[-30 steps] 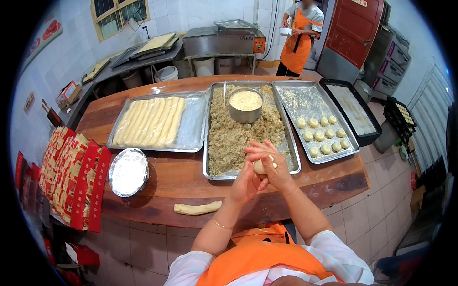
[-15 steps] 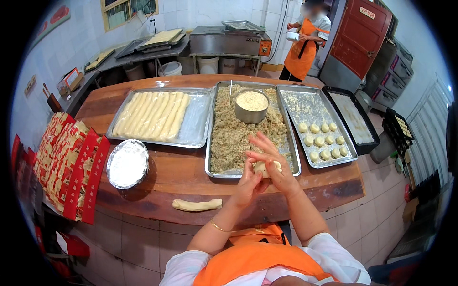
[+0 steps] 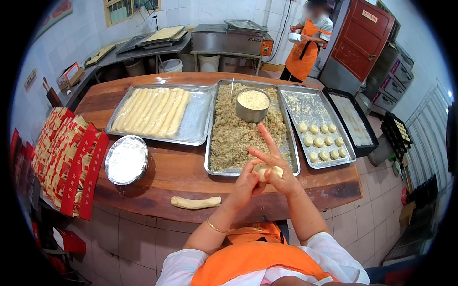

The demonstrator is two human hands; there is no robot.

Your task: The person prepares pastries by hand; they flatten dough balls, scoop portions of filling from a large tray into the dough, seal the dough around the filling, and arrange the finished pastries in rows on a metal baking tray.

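Between my two hands, above the near side of the table, is a small pale piece of dough point(image 3: 268, 171). My left hand point(image 3: 248, 181) curls its fingers around the dough's left side. My right hand point(image 3: 280, 174) pinches it from the right, with two fingers stretched up and away. Just beyond lies a metal tray of crumbly brown filling point(image 3: 234, 148), on which a round tin of pale seeds point(image 3: 253, 102) stands. A short dough roll point(image 3: 195, 202) rests at the table's near edge, left of my hands.
Long dough strips point(image 3: 150, 112) under plastic lie in a tray at left. A bowl of white flour point(image 3: 126, 160) stands before it. On the right, a tray point(image 3: 315, 101) holds several round dough pieces, beside a black tray point(image 3: 352, 119). A person in an orange apron point(image 3: 303, 57) stands beyond.
The dough piece stays between my hands while my right fingers shift and spread farther upward. The view has shifted slightly.
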